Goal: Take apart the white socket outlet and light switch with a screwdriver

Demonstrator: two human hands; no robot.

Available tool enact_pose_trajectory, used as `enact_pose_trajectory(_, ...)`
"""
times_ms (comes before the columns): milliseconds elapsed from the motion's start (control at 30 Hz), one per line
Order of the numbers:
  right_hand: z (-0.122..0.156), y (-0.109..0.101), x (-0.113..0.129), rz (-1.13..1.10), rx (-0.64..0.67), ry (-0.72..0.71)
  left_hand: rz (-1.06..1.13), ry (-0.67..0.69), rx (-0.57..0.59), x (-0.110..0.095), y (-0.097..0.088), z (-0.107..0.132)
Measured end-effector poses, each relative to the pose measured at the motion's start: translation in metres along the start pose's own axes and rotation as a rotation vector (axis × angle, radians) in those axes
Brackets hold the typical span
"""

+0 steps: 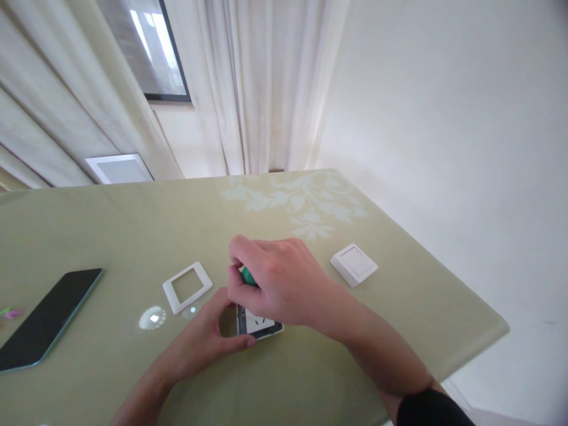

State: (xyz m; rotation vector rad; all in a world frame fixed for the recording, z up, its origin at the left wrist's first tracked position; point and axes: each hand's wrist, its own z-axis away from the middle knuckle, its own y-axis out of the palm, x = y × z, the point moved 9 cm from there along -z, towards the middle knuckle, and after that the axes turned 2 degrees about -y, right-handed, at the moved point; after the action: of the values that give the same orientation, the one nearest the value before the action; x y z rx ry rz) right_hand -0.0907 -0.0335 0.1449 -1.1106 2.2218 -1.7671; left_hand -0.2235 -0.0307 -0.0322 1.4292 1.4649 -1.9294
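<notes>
A wall socket with its dark inner frame bared lies on the table, partly under my hands. My left hand grips it from the left, the thumb along its near edge. Above it, my right hand is closed round the green handle of a screwdriver; its shaft and tip are hidden behind my fingers. To the left of the socket lies a white cover frame with a rectangular opening. A white wall switch rests to the right of my right hand.
A dark flat slab with a green edge lies at the left of the green table. Small pink and green bits sit beyond it. A wall borders the table's right side; curtains hang behind.
</notes>
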Motion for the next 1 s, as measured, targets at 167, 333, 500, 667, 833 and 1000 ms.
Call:
enact_pose_trajectory(167, 0.000, 0.001, -0.010, 0.014, 0.020, 0.017, 0.007, -0.003, 0.024, 0.005, 0.005, 0.001)
enact_pose_trajectory(333, -0.004, 0.008, -0.011, 0.055, 0.060, 0.011, 0.026, -0.037, 0.035, 0.011, 0.005, 0.005)
enact_pose_trajectory(500, -0.003, 0.011, -0.002, 0.079, 0.075, -0.040, 0.057, -0.072, 0.070, 0.016, 0.009, 0.007)
enact_pose_trajectory(667, 0.000, 0.002, -0.001, -0.003, 0.049, -0.058, 0.077, -0.066, 0.088, 0.014, 0.010, 0.006)
enact_pose_trajectory(833, -0.001, 0.001, -0.010, -0.072, 0.037, -0.034, 0.093, -0.064, 0.111, 0.009, 0.010, 0.005)
enact_pose_trajectory(1000, -0.003, 0.009, -0.008, -0.051, 0.059, -0.049, 0.115, -0.091, 0.110, 0.007, 0.010, 0.004)
